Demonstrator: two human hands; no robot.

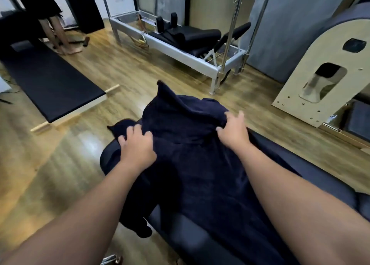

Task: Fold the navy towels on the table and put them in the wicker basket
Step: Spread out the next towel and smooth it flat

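The left hand and right hand each grip bunched folds of the navy towel; its left edge overhangs the padded counter, so it may slide floorward.

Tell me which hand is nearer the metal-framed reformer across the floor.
Right. The right hand grips the navy towel on the side facing the reformer; the left hand grips the towel's opposite edge, farther from it.
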